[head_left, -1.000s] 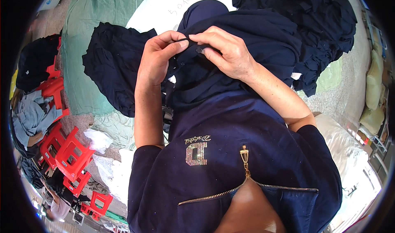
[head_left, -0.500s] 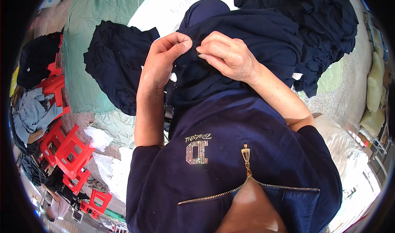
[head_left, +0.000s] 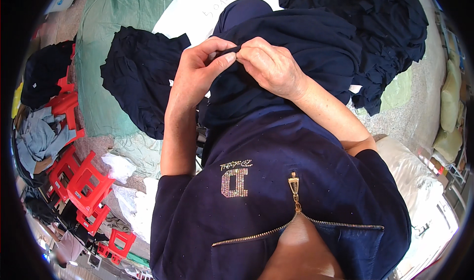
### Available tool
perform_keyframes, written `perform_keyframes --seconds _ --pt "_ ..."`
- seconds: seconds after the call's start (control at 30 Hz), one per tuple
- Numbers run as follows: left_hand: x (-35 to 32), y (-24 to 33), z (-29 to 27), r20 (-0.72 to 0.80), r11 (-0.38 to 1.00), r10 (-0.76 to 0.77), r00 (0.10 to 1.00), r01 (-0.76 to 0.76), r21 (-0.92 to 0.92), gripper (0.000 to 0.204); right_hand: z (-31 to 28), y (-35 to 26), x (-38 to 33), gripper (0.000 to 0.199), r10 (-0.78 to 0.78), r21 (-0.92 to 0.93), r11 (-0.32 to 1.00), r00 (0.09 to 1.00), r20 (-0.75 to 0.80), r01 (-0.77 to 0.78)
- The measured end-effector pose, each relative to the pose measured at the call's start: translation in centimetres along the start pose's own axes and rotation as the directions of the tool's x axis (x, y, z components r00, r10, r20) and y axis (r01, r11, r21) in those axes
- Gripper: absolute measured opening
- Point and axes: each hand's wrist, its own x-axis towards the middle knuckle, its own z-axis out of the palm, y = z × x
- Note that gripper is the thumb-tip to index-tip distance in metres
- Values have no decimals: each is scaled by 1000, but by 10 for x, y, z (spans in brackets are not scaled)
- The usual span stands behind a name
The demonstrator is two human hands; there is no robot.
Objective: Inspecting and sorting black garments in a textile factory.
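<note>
A dark navy garment (head_left: 306,47) lies bunched across my lap. My left hand (head_left: 202,65) pinches a fold of it between thumb and forefinger. Close against those fingertips, my right hand (head_left: 271,67) is closed at the same fold, its thumb and fingers pressed together. Whether a small tool or thread sits between the right fingertips cannot be made out. A small white tag (head_left: 355,88) shows at the garment's right side.
Dark garments (head_left: 140,77) lie left of my lap on a green sheet (head_left: 103,92), and a larger dark heap (head_left: 380,23) spreads at the far right. Red stools (head_left: 89,183) stand along the left, one side holding grey clothes (head_left: 42,136). White plastic bags (head_left: 131,201) lie nearby.
My hands have come together. The gap between their fingertips has closed, and a raised fold of dark cloth now shows between them.
</note>
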Motion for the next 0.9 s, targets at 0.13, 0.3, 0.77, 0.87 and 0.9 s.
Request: perform_keyframes --seconds 0.13,0.3,0.77,0.87,0.9 --pt "1 -2 -1 11 993 93 996 -93 76 18 -3 -5 3 19 109 70 991 993 48 -112" --pt "4 -3 2 -10 970 170 985 -165 178 17 -4 -5 3 21 294 122 946 953 66 -301" --pt "10 -13 15 116 526 567 816 -466 712 18 -2 8 -6 11 279 26 959 958 71 -282" --pt "12 -21 29 77 405 685 724 -467 786 20 -3 7 -4 11 250 -17 968 967 52 -250" --pt "12 -23 32 38 363 729 684 -433 825 20 -2 8 -2 11 251 -18 968 967 50 -250"
